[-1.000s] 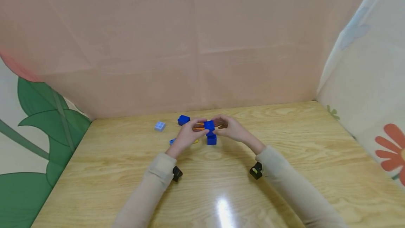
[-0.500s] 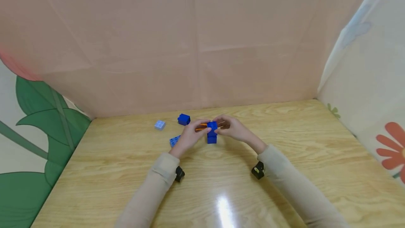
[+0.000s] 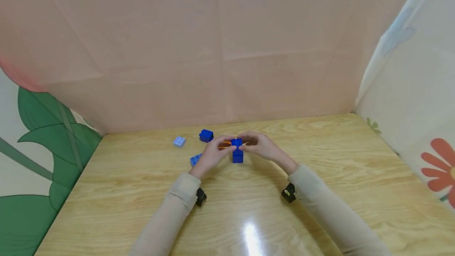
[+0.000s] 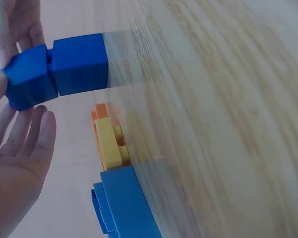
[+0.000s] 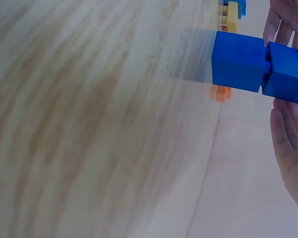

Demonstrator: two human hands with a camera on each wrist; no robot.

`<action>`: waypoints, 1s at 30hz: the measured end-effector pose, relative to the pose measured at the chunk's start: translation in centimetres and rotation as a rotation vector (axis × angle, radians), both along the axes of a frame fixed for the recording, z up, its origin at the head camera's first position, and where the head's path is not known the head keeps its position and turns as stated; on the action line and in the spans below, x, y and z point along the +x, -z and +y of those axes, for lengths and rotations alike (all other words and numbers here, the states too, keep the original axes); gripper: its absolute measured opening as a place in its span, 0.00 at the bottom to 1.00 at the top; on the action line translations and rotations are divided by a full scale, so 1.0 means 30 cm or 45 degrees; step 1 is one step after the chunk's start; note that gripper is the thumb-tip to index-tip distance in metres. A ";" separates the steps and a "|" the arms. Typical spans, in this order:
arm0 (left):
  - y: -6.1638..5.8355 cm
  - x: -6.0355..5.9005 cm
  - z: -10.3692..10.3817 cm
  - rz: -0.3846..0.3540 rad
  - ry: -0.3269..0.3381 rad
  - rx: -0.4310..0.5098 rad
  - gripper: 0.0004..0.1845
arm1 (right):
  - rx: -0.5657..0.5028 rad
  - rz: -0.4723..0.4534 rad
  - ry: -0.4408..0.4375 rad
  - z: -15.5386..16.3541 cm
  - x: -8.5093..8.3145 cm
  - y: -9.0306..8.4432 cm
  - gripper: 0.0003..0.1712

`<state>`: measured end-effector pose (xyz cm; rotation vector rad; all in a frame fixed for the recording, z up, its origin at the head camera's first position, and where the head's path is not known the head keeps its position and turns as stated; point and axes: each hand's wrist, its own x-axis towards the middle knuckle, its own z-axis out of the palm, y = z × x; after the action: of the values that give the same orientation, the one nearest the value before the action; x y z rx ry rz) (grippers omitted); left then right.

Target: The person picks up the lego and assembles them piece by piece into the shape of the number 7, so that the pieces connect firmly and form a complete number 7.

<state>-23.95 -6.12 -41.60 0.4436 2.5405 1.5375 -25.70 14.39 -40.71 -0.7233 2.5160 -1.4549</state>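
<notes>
Two dark blue cube bricks stand stacked on the wooden table (image 3: 249, 208), the upper blue brick (image 3: 236, 143) on the lower blue brick (image 3: 237, 156). My left hand (image 3: 213, 153) and right hand (image 3: 263, 147) meet at the upper one and hold it by the fingertips from either side. In the left wrist view the upper blue brick (image 4: 30, 77) sits slightly tilted against the lower blue brick (image 4: 79, 63), with a small gap showing. The right wrist view shows the same pair, upper blue brick (image 5: 288, 72) and lower blue brick (image 5: 238, 60). An orange and yellow brick (image 4: 109, 144) lies just behind the stack.
To the left lie a light blue brick (image 3: 179, 141), a dark blue brick (image 3: 206, 135) and a flat blue brick (image 3: 195, 159). Pink cloth closes the back; patterned cloth walls stand at both sides. The table's near half holds only my forearms.
The upper blue brick has come down closer onto the lower one. Both hands stayed on it and shifted only slightly.
</notes>
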 end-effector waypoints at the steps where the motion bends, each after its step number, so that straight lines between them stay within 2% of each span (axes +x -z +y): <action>1: 0.000 0.000 0.000 -0.005 -0.004 0.002 0.23 | -0.014 -0.004 0.002 0.000 0.001 0.002 0.24; 3: -0.001 0.000 0.002 -0.038 -0.016 0.020 0.23 | -0.044 -0.039 0.019 0.000 0.006 0.007 0.24; 8: -0.009 0.000 0.010 -0.151 -0.036 0.116 0.22 | -0.108 -0.224 0.088 0.003 0.017 0.012 0.26; 10: -0.011 0.001 0.012 -0.165 -0.040 0.143 0.22 | -0.126 -0.265 0.105 0.004 0.019 0.013 0.27; 16: -0.005 -0.001 0.007 -0.180 -0.021 0.151 0.22 | -0.162 -0.264 0.093 -0.001 0.015 0.015 0.26; 21: 0.007 -0.001 0.008 -0.114 -0.010 0.132 0.21 | -0.154 -0.241 0.087 0.002 0.021 0.014 0.26; 30: -0.014 -0.003 0.000 -0.061 0.012 0.032 0.21 | -0.073 -0.190 0.092 0.005 0.015 0.005 0.26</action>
<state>-24.03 -6.14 -41.19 0.4153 2.4822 1.5595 -25.24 14.53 -40.84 -0.5162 2.4201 -1.5489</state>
